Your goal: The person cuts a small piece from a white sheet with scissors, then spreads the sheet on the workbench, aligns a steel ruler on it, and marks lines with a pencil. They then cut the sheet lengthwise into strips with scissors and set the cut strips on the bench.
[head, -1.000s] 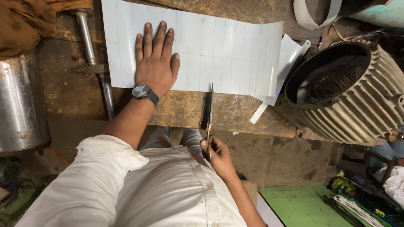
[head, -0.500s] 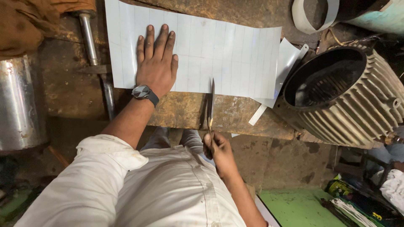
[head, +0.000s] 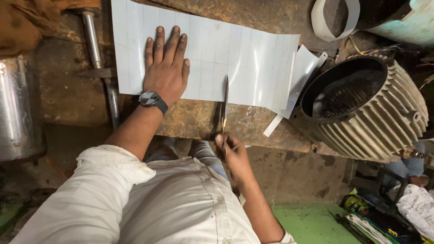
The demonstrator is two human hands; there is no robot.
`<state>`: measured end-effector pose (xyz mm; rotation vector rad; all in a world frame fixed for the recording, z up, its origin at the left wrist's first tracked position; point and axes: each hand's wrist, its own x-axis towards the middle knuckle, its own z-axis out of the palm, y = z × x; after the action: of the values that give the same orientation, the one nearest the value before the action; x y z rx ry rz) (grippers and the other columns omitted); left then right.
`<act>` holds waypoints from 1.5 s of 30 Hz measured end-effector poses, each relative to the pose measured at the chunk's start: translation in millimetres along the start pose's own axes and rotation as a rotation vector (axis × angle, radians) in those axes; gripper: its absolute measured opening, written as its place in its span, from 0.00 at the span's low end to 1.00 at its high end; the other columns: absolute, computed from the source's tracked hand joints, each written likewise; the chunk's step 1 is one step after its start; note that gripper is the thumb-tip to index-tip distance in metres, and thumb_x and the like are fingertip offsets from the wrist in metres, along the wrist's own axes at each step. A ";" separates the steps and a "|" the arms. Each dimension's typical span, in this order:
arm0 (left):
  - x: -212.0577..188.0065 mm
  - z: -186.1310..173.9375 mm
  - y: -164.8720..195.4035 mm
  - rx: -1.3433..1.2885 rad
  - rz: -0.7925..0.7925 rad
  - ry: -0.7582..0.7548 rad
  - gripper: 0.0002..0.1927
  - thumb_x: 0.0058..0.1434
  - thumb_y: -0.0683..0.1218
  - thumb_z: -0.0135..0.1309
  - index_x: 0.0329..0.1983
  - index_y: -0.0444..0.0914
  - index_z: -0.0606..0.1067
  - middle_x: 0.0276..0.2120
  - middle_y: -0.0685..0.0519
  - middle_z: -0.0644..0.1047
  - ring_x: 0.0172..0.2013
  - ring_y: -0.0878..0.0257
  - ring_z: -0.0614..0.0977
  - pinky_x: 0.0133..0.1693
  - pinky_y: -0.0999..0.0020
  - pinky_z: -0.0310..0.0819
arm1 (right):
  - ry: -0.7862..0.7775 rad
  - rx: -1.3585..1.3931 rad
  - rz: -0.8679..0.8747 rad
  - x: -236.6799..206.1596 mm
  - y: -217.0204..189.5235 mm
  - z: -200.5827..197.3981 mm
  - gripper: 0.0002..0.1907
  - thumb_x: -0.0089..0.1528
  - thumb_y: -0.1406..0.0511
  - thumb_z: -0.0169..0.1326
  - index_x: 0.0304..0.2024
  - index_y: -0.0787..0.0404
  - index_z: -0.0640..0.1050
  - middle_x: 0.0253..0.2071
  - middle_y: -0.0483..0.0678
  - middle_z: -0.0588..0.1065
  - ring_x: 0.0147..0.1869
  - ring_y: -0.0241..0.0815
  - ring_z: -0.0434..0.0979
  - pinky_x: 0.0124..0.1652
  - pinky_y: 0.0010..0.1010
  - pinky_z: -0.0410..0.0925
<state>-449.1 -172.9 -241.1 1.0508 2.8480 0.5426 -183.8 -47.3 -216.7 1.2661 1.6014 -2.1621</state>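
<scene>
The person wears a white long-sleeved shirt [head: 181,203] with the sleeve [head: 108,167] rolled above the forearm, over blue jeans [head: 203,151]. A wristwatch [head: 151,99] with a round dark-grey face and dark strap circles the wrist below the left hand [head: 165,68].

White grid-lined sheet [head: 235,58], rusty brown bench [head: 199,119], grey ribbed motor housing [head: 384,122]

A white, faintly gridded sheet [head: 235,58] is lying flat on the rusty counter [head: 253,124], curling up at its three-o'clock end. Scissors [head: 224,106] are pointing toward twelve o'clock, blades biting its six-o'clock edge.
</scene>
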 end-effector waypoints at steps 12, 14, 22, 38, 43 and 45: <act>0.4 -1.0 -0.1 0.012 -0.003 0.014 0.30 0.78 0.52 0.35 0.80 0.38 0.57 0.80 0.49 0.50 0.78 0.46 0.42 0.74 0.43 0.32 | 0.001 -0.033 -0.002 8.8 -24.0 10.1 0.18 0.64 0.54 0.59 0.28 0.58 0.72 0.19 0.40 0.67 0.20 0.30 0.62 0.22 0.25 0.55; 1.1 -2.0 0.3 0.013 -0.003 0.020 0.30 0.78 0.52 0.35 0.80 0.38 0.57 0.80 0.49 0.50 0.78 0.46 0.42 0.74 0.43 0.32 | -0.023 0.002 -0.038 16.8 -31.6 8.4 0.20 0.65 0.53 0.59 0.27 0.58 0.72 0.20 0.39 0.67 0.21 0.29 0.62 0.23 0.25 0.55; 2.0 -5.1 2.2 -0.010 -0.006 0.016 0.29 0.78 0.54 0.36 0.80 0.43 0.58 0.79 0.49 0.50 0.77 0.45 0.43 0.74 0.43 0.32 | 0.009 -0.043 -0.051 30.1 -42.9 14.8 0.19 0.64 0.53 0.59 0.28 0.58 0.73 0.20 0.41 0.68 0.21 0.30 0.63 0.23 0.25 0.56; 3.0 -1.2 -2.5 -0.011 -0.001 0.041 0.28 0.78 0.55 0.36 0.80 0.44 0.59 0.79 0.49 0.51 0.77 0.46 0.43 0.74 0.43 0.32 | 0.041 -0.079 -0.041 54.1 -71.5 25.3 0.21 0.62 0.49 0.59 0.31 0.59 0.74 0.23 0.40 0.70 0.24 0.32 0.67 0.24 0.26 0.61; 3.2 -2.5 -1.7 -0.017 -0.002 0.050 0.28 0.78 0.54 0.36 0.79 0.44 0.60 0.79 0.50 0.51 0.77 0.46 0.44 0.74 0.42 0.32 | 0.043 -0.033 -0.001 67.2 -89.5 24.4 0.21 0.62 0.47 0.58 0.32 0.57 0.76 0.24 0.40 0.71 0.26 0.31 0.69 0.26 0.24 0.61; 3.5 -4.2 -1.6 -0.025 -0.004 0.053 0.28 0.78 0.54 0.37 0.79 0.44 0.60 0.79 0.50 0.52 0.77 0.46 0.44 0.74 0.42 0.33 | 0.041 -0.015 0.015 72.0 -94.1 24.7 0.21 0.61 0.47 0.58 0.33 0.56 0.77 0.24 0.40 0.70 0.27 0.30 0.69 0.26 0.23 0.61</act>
<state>-453.5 -173.0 -237.5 1.0420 2.8800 0.6139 -296.1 -5.6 -199.4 1.3227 1.6145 -2.1250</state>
